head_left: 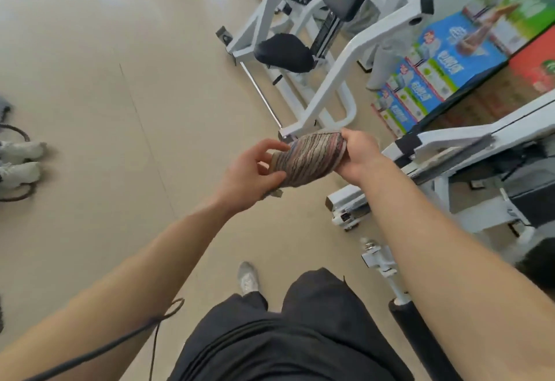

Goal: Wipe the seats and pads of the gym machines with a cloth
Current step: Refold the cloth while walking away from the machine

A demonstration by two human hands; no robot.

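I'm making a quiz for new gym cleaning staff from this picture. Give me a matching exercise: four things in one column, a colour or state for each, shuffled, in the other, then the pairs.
Things:
1. cloth
2. machine seat
3. machine frame
4. boxes

Descriptions:
A. white painted metal
B. striped, held in both hands
C. blue and green print, stacked by the wall
D. black, padded, nobody touching it

Pairs: 1-B, 2-D, 3-A, 4-C

The left hand and right hand each grip one end of the cloth.

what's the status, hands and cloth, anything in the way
Left hand and right hand both gripping the striped cloth, held in the air. Not on a pad yet. Black seat ahead, floor between clear.
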